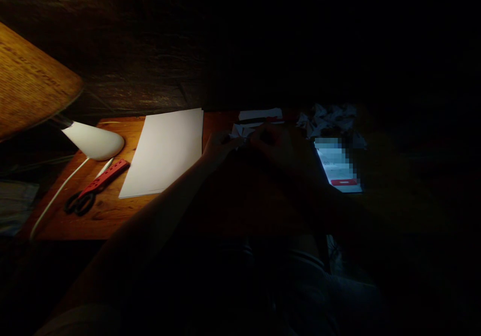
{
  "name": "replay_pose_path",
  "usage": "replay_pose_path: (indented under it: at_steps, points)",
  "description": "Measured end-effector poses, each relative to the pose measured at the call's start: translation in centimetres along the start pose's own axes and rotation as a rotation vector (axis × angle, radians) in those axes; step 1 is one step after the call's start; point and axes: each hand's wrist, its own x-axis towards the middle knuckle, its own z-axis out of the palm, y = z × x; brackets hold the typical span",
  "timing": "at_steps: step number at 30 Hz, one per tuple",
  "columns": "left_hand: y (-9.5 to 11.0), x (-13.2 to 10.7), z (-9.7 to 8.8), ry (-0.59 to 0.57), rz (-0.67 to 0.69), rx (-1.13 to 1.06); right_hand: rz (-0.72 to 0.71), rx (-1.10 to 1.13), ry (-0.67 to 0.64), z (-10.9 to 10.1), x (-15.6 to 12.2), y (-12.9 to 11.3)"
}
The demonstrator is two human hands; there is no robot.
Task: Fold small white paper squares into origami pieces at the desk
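Over the middle of the dim wooden table, my left hand point(220, 144) and my right hand point(271, 143) come together around a small piece of folded white paper point(242, 131). My left fingers pinch its left side. On its right side my right fingers are curled and closed against it, mostly in shadow. Creases fan across the paper's lit top; its lower part is dark and partly covered by my fingers. Just behind my hands lie white paper strips point(260, 114) with a dark, thin object across them. Several small folded paper pieces point(326, 119) are heaped to the right.
A stack of white sheets point(167, 150) lies left of my hands. Further left stand a lamp with a white base point(95, 140) and its cord, beside black-handled scissors point(84, 200) and a red punched strip point(107, 175). A lit phone point(338, 168) lies at right.
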Motion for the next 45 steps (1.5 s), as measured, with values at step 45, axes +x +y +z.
replay_pose_path:
  at_steps: [45]
  points:
    - [-0.2,0.1,-0.1,-0.011,-0.021,0.057,-0.339,-0.705,0.023,-0.2,-0.2,0.8]
